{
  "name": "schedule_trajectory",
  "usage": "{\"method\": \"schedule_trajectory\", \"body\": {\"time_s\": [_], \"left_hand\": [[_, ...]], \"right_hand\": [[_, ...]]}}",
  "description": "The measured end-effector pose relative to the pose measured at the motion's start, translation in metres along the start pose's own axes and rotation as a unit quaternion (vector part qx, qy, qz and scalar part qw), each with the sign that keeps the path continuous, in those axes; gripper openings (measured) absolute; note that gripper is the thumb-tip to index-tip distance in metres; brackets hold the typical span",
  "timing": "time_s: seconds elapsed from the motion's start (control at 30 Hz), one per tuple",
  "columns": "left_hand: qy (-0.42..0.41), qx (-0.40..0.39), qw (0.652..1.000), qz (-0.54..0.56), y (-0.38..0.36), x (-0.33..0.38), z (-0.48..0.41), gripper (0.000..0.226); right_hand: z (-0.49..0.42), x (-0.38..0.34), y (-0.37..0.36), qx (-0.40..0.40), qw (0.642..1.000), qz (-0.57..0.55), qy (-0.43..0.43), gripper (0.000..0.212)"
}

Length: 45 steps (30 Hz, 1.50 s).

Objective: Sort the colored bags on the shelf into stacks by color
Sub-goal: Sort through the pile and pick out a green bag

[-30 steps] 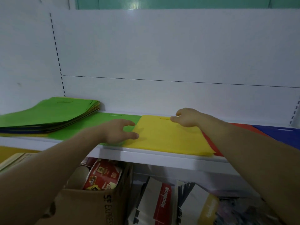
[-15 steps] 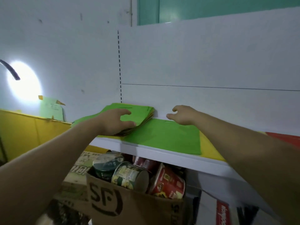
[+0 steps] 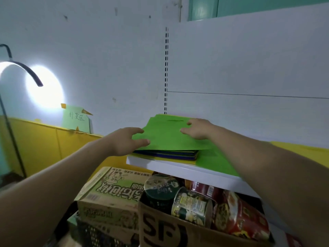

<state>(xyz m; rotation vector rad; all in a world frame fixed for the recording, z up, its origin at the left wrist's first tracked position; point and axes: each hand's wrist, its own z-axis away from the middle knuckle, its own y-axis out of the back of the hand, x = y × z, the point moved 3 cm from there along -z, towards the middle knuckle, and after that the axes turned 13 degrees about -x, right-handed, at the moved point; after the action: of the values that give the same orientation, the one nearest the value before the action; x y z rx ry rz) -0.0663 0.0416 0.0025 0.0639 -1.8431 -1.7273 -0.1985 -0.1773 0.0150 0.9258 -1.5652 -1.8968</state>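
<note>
Entry: top green bag [image 3: 169, 138], flat on the mixed stack [image 3: 165, 155] at the shelf's [image 3: 178, 168] left end, handle slot [image 3: 175, 120] at the far side, so I read its long axis as front-to-back. Left hand [image 3: 124, 141]: fingers spread at its left edge, possibly pinching; unclear. Right hand [image 3: 197, 129]: fingers spread, pressing its top right.

Both arms are bare and stretch forward and inward from the lower corners. The left forearm [image 3: 62, 172] rises from the lower left, and the left hand [image 3: 124, 139] has its fingers spread and nearly straight, the tips touching the left edge of the top green bag [image 3: 167, 138] (whether any finger hooks under it cannot be told). The right forearm [image 3: 258, 157] comes in from the right. The right hand [image 3: 199, 129] lies palm down on that bag, fingers relaxed and splayed.
</note>
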Motion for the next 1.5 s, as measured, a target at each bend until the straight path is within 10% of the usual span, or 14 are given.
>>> {"method": "schedule_trajectory", "body": {"time_s": [0.63,1.0,1.5], "left_hand": [[0.014,-0.116,0.992,-0.045,-0.004,-0.029,-0.093,0.078],[-0.041,-0.102,0.99,-0.089,-0.003,-0.029,-0.094,0.081],[-0.067,-0.041,0.995,0.06,0.018,-0.032,-0.09,0.079]], "right_hand": [[-0.084,0.048,0.005,0.039,0.978,0.036,-0.2,0.098],[-0.046,0.042,0.022,0.271,0.943,-0.134,-0.141,0.023],[-0.011,0.019,0.058,0.395,0.823,-0.409,-0.012,0.013]]}}
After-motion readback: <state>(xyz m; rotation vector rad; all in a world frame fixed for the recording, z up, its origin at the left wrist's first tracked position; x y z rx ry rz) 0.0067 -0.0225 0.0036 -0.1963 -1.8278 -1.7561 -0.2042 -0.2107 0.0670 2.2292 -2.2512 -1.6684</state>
